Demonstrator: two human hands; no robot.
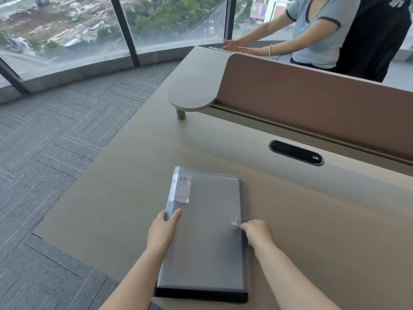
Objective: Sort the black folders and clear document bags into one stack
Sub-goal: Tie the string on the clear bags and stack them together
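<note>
One stack lies on the desk (111, 209) in front of me. A clear document bag (205, 220) with a white label marked "20" at its far left corner is on top, over black folders (201, 296) whose dark edges show at the near end and the right side. My left hand (164, 229) grips the bag's left edge, thumb on top. My right hand (257, 233) pinches the edge of the stack at its right side, beside the bag's small snap button (234, 224).
A small raised oval shelf (192, 97) and a tall desk divider (312, 97) stand at the far side. A black cable grommet (296, 152) is set into the desk at right. Another person (319, 30) stands behind the divider. Carpet floor lies at left.
</note>
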